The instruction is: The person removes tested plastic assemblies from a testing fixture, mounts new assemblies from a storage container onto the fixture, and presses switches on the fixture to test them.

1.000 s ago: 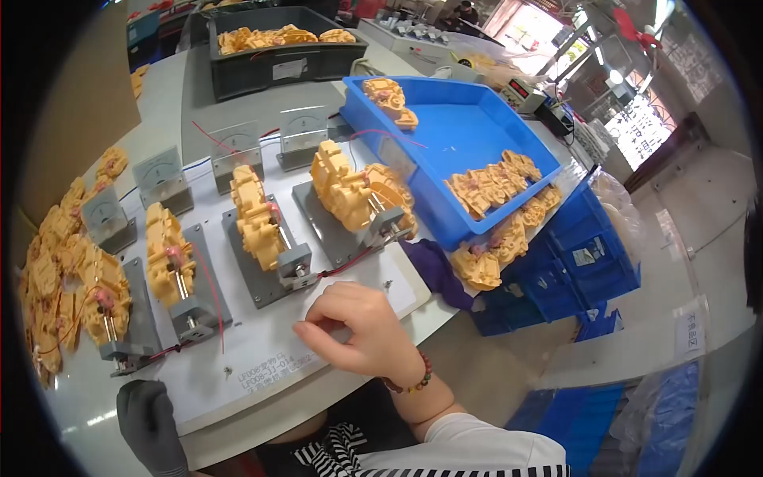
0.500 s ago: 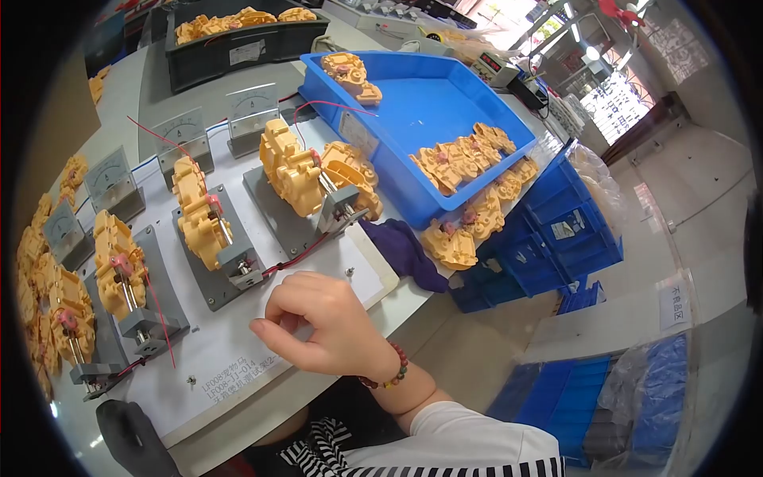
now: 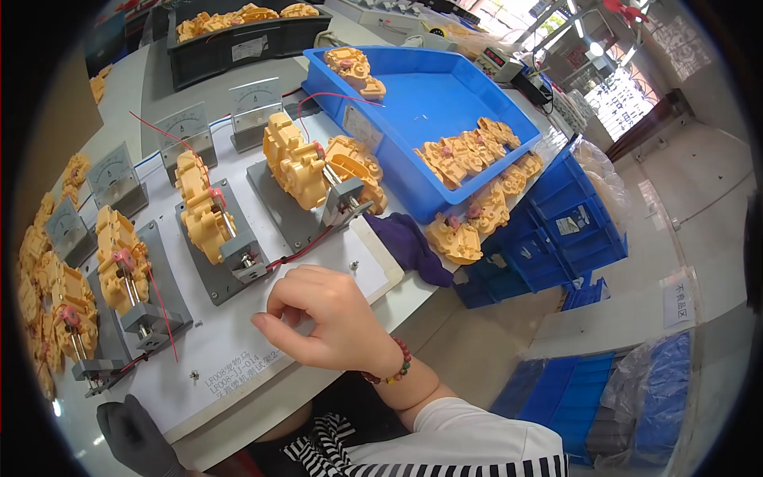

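My right hand [image 3: 322, 318], bare and with a bead bracelet at the wrist, rests over the front of the white test board [image 3: 238, 342]. Its fingers are curled in and nothing shows in them. My left hand [image 3: 135, 433], in a dark grey glove, is low at the left by the board's front edge. Its fingers look folded, with nothing visible in them. Yellow plastic gearbox housings sit in grey fixtures on the board: one left of centre [image 3: 205, 208], one at the right [image 3: 294, 163], one further left [image 3: 121, 258]. Red wires hang from some.
Analog meters [image 3: 187, 135] stand behind the fixtures. A blue tray [image 3: 405, 103] holds several yellow housings, and more lie beside it [image 3: 455, 240]. A purple cloth [image 3: 407, 250] lies at the board's right corner. A black bin [image 3: 250, 52] stands behind; blue crates [image 3: 568, 215] are at the right.
The view has shifted slightly. My gloved left hand has turned a little and shows more of its fingers. My right hand keeps about the same pose, and the housings stay in their fixtures.
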### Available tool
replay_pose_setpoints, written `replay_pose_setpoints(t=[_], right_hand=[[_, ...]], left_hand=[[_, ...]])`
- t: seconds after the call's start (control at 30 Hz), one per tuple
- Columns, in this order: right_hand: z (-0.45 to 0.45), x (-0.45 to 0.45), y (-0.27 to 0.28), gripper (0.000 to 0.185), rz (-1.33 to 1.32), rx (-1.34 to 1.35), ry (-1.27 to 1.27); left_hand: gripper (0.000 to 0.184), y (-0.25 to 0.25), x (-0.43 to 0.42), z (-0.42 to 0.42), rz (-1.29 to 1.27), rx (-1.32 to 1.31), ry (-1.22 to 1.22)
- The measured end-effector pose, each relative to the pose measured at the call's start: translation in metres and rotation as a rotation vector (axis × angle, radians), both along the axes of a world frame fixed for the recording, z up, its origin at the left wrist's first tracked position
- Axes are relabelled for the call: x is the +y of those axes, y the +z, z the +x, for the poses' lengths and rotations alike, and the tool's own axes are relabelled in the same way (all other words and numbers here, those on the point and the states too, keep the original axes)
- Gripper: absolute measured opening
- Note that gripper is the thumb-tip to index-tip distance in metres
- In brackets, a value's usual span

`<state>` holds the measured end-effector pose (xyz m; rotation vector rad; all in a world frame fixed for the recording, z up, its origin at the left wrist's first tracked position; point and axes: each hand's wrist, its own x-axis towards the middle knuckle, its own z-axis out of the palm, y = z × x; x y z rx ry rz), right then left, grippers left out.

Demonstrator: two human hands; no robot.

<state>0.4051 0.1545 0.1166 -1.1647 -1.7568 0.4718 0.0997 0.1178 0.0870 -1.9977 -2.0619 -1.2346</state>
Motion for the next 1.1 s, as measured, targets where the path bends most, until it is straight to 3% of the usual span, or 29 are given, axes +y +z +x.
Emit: replay_pose_setpoints(t=[0.17, 0.47, 0.67, 0.77, 0.87, 0.9, 0.97, 1.1], right_hand=[[0.001, 0.000, 0.000, 0.019, -0.002, -0.002, 0.005], [0.001, 0.000, 0.000, 0.019, -0.005, 0.001, 0.002], [0.002, 0.000, -0.001, 0.019, 0.005, 0.005, 0.008], [0.001, 0.000, -0.001, 0.019, 0.002, 0.006, 0.005], [0.000, 0.001, -0.001, 0.019, 0.003, -0.001, 0.000], [0.000, 0.001, 0.000, 0.019, 0.000, -0.001, -0.001], [-0.001, 0.001, 0.001, 0.019, -0.004, -0.003, -0.005], [-0.002, 0.000, 0.002, 0.019, -0.011, -0.021, -0.008]], left_hand=[[0.021, 0.002, 0.001, 0.006, 0.041, 0.006, 0.012], [0.004, 0.008, -0.008, -0.014, -0.140, -0.146, -0.221], [0.007, 0.016, -0.008, -0.018, -0.240, -0.187, -0.223], [0.013, 0.016, -0.011, 0.008, -0.086, -0.252, 0.056], [0.018, 0.018, -0.018, 0.035, 0.050, -0.065, -0.073], [0.017, 0.029, -0.015, 0.062, -0.019, -0.142, -0.111], [0.012, 0.035, -0.001, 0.091, -0.084, 0.108, -0.292], [0.008, 0.028, 0.005, 0.096, -0.125, 0.034, -0.244]])
